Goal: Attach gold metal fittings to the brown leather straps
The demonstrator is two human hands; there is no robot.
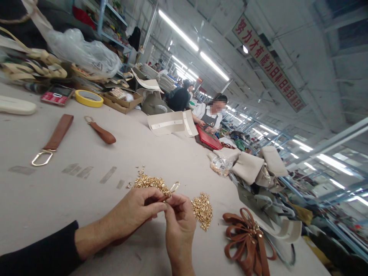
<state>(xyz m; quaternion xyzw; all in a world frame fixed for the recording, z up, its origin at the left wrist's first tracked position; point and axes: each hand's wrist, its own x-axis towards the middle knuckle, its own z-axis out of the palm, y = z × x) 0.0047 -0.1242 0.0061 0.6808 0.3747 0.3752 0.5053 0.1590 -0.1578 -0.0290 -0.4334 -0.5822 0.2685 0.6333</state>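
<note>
My left hand (135, 211) is closed on a brown leather strap (164, 198) whose gold oval ring (174, 187) sticks up past the fingertips. My right hand (178, 219) pinches at the same strap end, fingers pressed together; any small piece in them is hidden. Two heaps of small gold metal fittings lie just beyond my hands, one heap (149, 181) behind the left hand and another heap (202, 210) to the right of the right hand. A bunch of brown straps (245, 239) lies at the near right.
Two more brown straps (57, 134) (101, 131) with gold rings lie at the far left, beyond strips of clear tape. A yellow tape roll (89, 98), a red calculator (56, 94), beige bag parts (253, 166) and a red bag (209, 140) sit farther off. A person in an apron (211, 115) works across the table.
</note>
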